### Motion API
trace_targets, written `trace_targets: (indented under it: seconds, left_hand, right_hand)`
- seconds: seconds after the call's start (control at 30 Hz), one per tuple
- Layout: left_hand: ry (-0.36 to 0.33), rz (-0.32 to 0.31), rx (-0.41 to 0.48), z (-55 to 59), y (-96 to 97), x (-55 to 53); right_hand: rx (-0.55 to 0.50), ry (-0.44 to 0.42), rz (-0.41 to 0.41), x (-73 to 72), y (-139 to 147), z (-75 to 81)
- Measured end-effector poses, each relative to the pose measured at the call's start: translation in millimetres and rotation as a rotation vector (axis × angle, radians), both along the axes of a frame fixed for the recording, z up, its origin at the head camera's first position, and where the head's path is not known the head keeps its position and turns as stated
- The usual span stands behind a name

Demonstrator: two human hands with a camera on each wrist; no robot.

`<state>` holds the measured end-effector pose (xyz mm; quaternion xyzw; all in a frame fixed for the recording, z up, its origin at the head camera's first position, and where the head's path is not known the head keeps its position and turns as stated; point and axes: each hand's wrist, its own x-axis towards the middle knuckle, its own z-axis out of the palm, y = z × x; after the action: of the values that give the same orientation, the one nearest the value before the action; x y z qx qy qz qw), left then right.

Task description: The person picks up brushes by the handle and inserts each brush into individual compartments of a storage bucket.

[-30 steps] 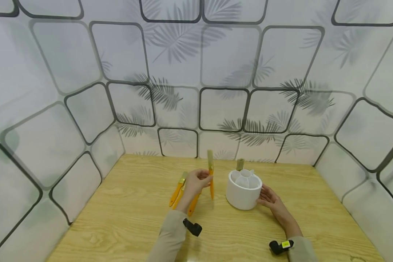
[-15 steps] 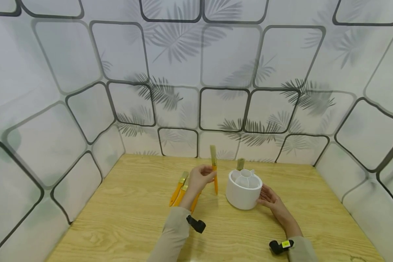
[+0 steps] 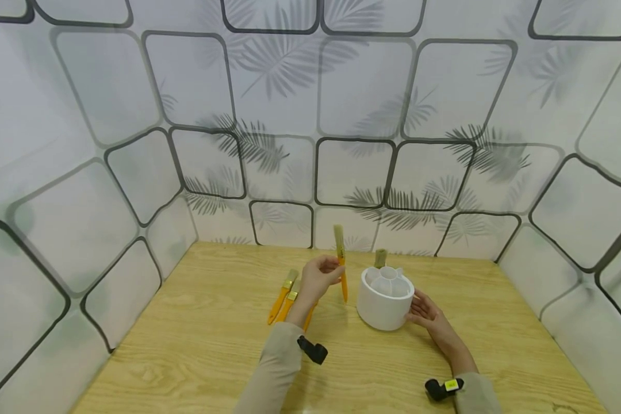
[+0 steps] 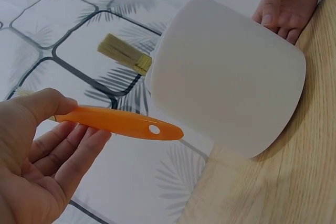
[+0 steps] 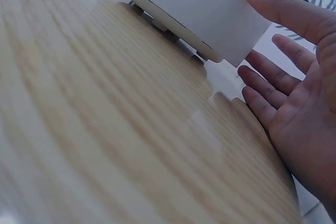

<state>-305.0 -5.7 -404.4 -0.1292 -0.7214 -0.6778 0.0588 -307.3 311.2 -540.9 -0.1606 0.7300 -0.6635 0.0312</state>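
Left hand point(image 3: 318, 280) pinching a brush point(image 3: 340, 252)
Handle point(image 4: 123, 124) below the fingers point(image 4: 79, 163), bristles point(image 3: 338, 234) above; right hand point(image 3: 431, 317), fingers relaxed, touches the pot point(image 3: 384, 311).

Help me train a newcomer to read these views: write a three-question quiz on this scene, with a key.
1. Which hand holds up an orange-handled brush?
2. True or false: in the head view, that brush's bristles point down.
3. Relative to the white container, the held brush is: A, inside it; B, underneath it; C, apart from it.

Key: 1. The left hand. 2. False; they point up. 3. C.
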Motion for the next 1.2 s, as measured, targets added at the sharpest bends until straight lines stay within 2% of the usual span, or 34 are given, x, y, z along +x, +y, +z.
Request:
trace_targets:
  seconds: [0.27, 0.53, 0.67, 0.8, 1.2]
  left_hand:
    - [0.002, 0.001, 0.03, 0.7, 3.8, -4.7]
    - [0.054, 0.006, 0.03, 7.0, 10.0, -8.4]
    - [0.054, 0.006, 0.045, 8.8, 12.1, -9.9]
    - [0.044, 0.004, 0.063, 9.2, 14.2, -12.5]
    - [0.092, 0.022, 0.105, 8.7, 25.0, -21.1]
  right_hand:
    - [-0.003, -0.002, -0.009, -0.1, 2, -4.7]
    - [0.012, -0.013, -0.017, 1.0, 2, -5.3]
    - [0.016, -0.018, -0.02, 1.7, 1, -3.7]
    - [0.014, -0.018, -0.016, 1.6, 1, -3.2]
    - [0.0, -0.006, -0.012, -0.2, 1, -6.3]
